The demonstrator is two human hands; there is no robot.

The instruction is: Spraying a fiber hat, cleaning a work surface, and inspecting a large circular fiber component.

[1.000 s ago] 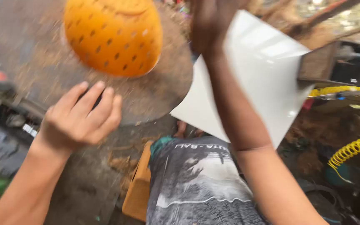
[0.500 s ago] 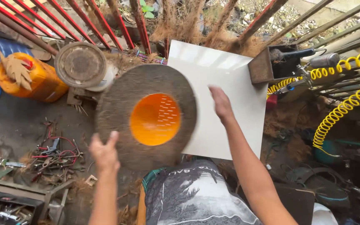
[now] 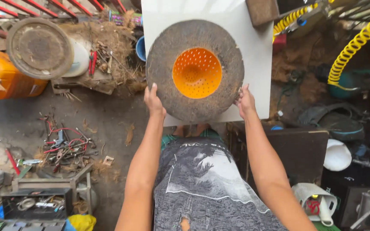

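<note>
A round brown fibre disc [image 3: 168, 51] with an orange perforated bowl [image 3: 196, 72] set in its middle lies on a white square board [image 3: 258, 55]. My left hand [image 3: 154, 102] grips the disc's lower left rim. My right hand [image 3: 246, 102] grips its lower right rim, over the board. Both arms reach forward from my grey printed shirt.
A dirty round lid [image 3: 39, 48] rests on a white bucket beside an orange container [image 3: 13, 81] at the left. Loose tools and red wires [image 3: 63, 143] lie on the ground. A yellow coiled hose [image 3: 352, 47] hangs at the right, and a dark box [image 3: 296, 149] stands under my right arm.
The view has swung down and closer. Both hands, raised apart before, have closed on the disc's lower rim, and the disc now sits centred over the white board.
</note>
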